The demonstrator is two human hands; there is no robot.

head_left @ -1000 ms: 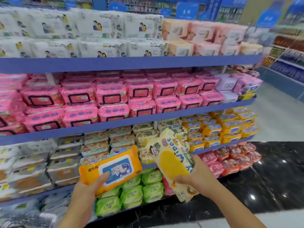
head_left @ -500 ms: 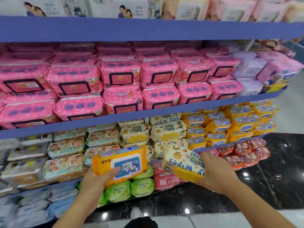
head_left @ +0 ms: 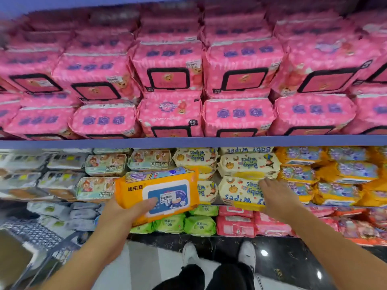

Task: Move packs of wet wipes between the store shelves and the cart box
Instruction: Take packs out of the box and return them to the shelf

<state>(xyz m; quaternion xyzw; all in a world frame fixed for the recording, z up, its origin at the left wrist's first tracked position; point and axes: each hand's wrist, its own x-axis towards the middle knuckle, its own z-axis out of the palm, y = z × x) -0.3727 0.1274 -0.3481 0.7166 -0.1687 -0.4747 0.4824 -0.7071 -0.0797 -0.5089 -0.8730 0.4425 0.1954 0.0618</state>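
Setting: blue shelf (head_left: 188, 141), stocked.
Left hand (head_left: 123, 212): gripping orange pack (head_left: 159, 193), beside cream pack (head_left: 240, 191).
Right hand (head_left: 276, 199): flat against cream pack.

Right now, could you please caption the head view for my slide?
Left hand holds an orange wipes pack; right hand rests on a shelved cream Baby Wipes pack.

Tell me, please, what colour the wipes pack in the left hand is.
The plastic wipes pack in the left hand is orange with a blue lid; head view.

The right hand (head_left: 276, 198) has slid its cream pack (head_left: 238, 190) under the stacked cream packs (head_left: 248, 164).
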